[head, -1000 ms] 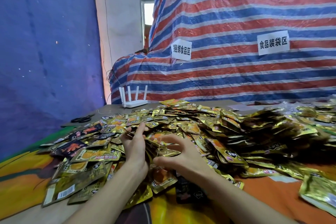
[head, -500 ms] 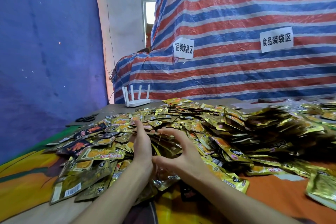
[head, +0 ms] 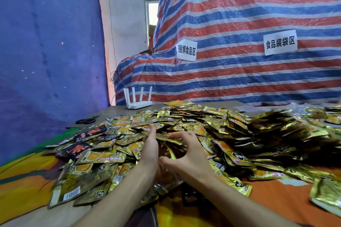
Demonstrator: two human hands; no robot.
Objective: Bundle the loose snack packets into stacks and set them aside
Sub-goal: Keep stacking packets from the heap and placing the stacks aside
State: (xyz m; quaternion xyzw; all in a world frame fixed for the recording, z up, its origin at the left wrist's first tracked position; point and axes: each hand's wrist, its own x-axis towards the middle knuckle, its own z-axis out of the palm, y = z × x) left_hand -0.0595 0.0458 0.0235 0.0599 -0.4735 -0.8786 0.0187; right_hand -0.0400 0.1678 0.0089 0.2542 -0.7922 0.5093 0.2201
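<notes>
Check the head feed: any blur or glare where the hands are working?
Head view: left hand and right hand look sharp. Head view: the snack packets at right smear into dark streaks. Head view: the window is blown out; the wide lens bows the striped tarp.

Both our forearms reach forward and almost meet. Our left hand [head: 150,148] stands on its edge with straight fingers; our right hand [head: 186,158] arches beside it, fingers bent, thumb spread wide.
</notes>
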